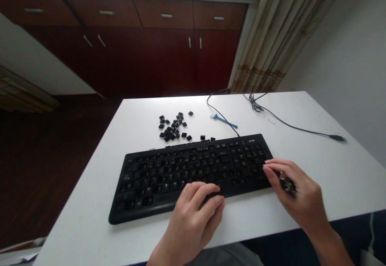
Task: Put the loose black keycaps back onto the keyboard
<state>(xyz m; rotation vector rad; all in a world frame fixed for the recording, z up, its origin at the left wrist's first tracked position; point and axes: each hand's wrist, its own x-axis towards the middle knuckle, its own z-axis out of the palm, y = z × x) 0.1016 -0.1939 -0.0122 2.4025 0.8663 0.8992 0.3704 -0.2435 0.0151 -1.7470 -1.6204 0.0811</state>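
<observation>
A black keyboard (193, 169) lies slightly tilted across the white table; several of its keys look uncapped. My left hand (196, 213) grips its front edge right of the middle, with curled fingers on the top and the thumb lower at the edge. At the right end, my right hand (295, 189) is closed, thumb and fingertips together over the number pad. A dark, glossy object (288, 185) shows inside its palm, its kind mostly hidden by the fingers. Loose black keycaps (171, 131) lie scattered behind the keyboard.
A blue brush (224, 120) lies behind the keyboard, crossed by its cable (217, 109). The cable runs right to a plug (336, 137). A thin, bent wire piece (272, 121) rests nearby. The table (90, 201) stands before wooden cabinets (157, 56) and a curtain (271, 36).
</observation>
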